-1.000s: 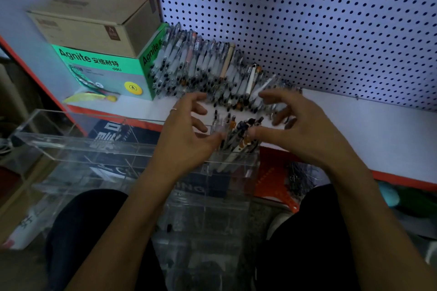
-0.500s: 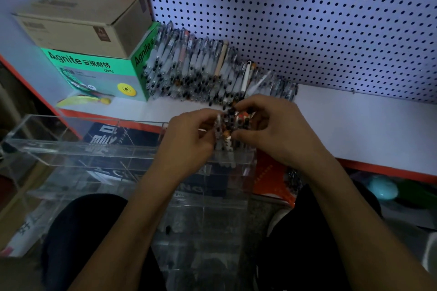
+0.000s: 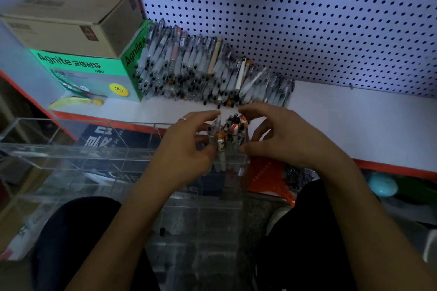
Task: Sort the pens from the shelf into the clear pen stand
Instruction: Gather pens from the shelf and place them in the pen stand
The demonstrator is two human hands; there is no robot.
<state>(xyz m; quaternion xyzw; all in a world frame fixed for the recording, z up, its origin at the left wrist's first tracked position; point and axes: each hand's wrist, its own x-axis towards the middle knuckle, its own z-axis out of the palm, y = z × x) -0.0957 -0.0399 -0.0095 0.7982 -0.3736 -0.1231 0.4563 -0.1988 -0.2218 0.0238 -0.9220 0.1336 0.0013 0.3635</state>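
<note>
A long row of pens [image 3: 203, 73] leans against the pegboard on the white shelf [image 3: 343, 116]. The clear pen stand [image 3: 78, 149] sits in front of the shelf, over my lap. A bunch of pens [image 3: 228, 137] stands upright in its right-hand compartment. My left hand [image 3: 186, 146] and my right hand [image 3: 281, 134] cup this bunch from either side, with curled fingers touching the pens. A ring shows on my left hand.
A green Agnite box [image 3: 89, 71] with a brown carton [image 3: 68, 19] on top stands at the shelf's left end. A yellow object [image 3: 73, 103] lies in front of it. An orange item [image 3: 267, 177] and a teal object [image 3: 383, 184] lie below the shelf edge.
Both hands came together from spread apart and now close round the bunch of pens. The pens stood slanted a second ago and now stand upright and gathered.
</note>
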